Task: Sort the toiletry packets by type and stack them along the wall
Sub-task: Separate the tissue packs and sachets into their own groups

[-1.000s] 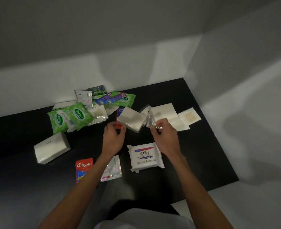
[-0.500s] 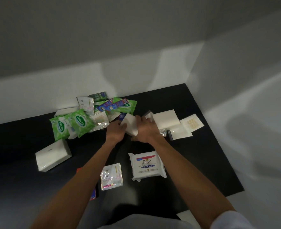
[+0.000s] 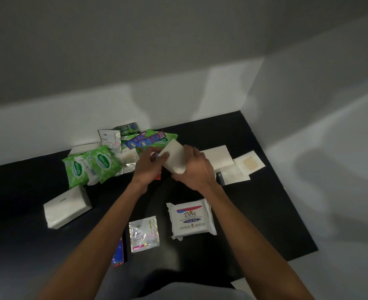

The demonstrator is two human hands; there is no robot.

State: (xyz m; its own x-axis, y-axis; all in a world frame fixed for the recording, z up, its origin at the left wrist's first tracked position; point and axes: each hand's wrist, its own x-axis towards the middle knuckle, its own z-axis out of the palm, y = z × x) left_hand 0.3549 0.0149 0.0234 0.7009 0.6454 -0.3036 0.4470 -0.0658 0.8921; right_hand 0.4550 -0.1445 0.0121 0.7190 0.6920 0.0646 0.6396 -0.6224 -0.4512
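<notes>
Both hands meet over the middle of the black table (image 3: 265,213). My right hand (image 3: 195,168) grips a plain white tissue packet (image 3: 174,158), tilted upright. My left hand (image 3: 149,166) pinches that packet's left edge, with a small red-blue packet partly hidden under its fingers. Behind lies a heap: two green Sanicare wipe packs (image 3: 92,164), a small Dove sachet (image 3: 110,139), blue-red toothpaste packets (image 3: 145,141). Nearer me lie a white Dove wipes pack (image 3: 190,218), a clear Dove sachet (image 3: 144,233) and a white tissue packet (image 3: 67,206).
White walls (image 3: 178,105) enclose the table at the back and on the right. Flat white packets (image 3: 218,158) and a cotton-bud sachet (image 3: 251,163) lie at the right. A red-blue packet (image 3: 118,253) peeks out under my left forearm.
My right hand let go of the small foil sachet and took hold of the white tissue packet, which both hands have lifted and tilted upright.
</notes>
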